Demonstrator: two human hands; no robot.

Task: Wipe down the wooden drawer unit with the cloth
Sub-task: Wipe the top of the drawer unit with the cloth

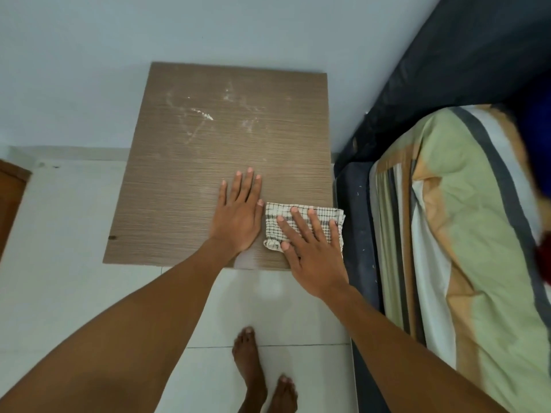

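The drawer unit (214, 162) stands against the wall, just beside the bed (465, 234), and only its wooden top shows from above. The folded checked cloth (301, 222) lies on the near right corner of that top, one edge hanging slightly past the right side. The right hand (313, 254) lies flat on the cloth with its fingers (298, 225) spread apart and pressing down, not clamped round anything. The left hand (238, 216) lies palm down on the bare wood just beside the cloth, fingers together and straight, and seems to steady the unit.

White smears and scratchy streaks (205, 114) mark the far half of the top, well apart from the cloth, so most of the wiping looks yet to be done. To do it well, keep the palm flat so the whole cloth bears on the wood, and push in long overlapping strokes along the grain towards the wall. Lean harder over the white marks, and turn the cloth to a clean face once it is soiled. The left hand should shift aside as the strokes reach it, so no strip beneath it is missed. The front and the drawers are hidden here and will need their turn
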